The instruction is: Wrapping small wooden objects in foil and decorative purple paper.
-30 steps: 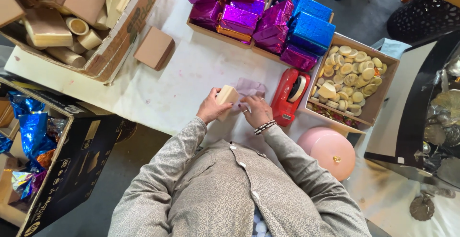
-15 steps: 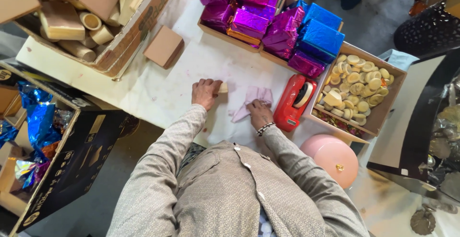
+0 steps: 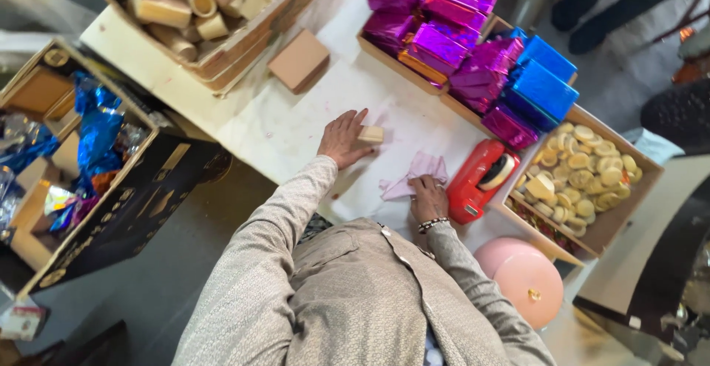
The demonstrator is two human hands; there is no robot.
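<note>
My left hand (image 3: 342,139) lies flat on the white table (image 3: 281,126), fingers spread, touching a small beige block (image 3: 370,134) at its fingertips. My right hand (image 3: 427,197), with a bead bracelet on the wrist, pinches a pale pink sheet of wrapping (image 3: 414,176) that rests on the table. A red tape dispenser (image 3: 481,179) stands just right of that hand.
A tray of purple foil-wrapped boxes (image 3: 436,26) and blue ones (image 3: 546,78) sits at the back. A cardboard tray of round beige pieces (image 3: 584,170) is at right. A brown box (image 3: 298,59), a crate of cardboard tubes (image 3: 185,4), a pink round lid (image 3: 526,277) and a black carton (image 3: 111,181) surround the spot.
My left hand held the beige block up beside my right hand; it has since set the block on the table and flattened. My right hand now grips the pink sheet.
</note>
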